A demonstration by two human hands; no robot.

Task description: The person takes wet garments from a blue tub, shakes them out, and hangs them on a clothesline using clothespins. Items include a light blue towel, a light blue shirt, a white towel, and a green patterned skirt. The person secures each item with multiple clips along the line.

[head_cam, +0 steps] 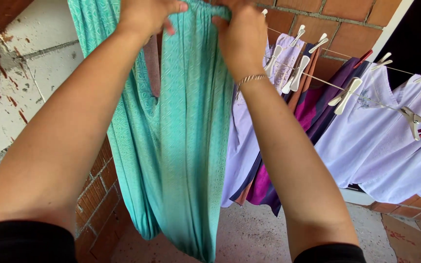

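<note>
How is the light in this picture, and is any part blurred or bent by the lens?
Head view: soft, even daylight, no glare; the turquoise garment is sharp and both the left hand and right hand gripping it are sharp; the forearms bulge near the bottom edge from wide-angle distortion; the doorway at upper right is nearly black.

No packages, labels, signs or screens showed anywhere in the view — neither along the line, nor on the wall, nor on the floor.
</note>
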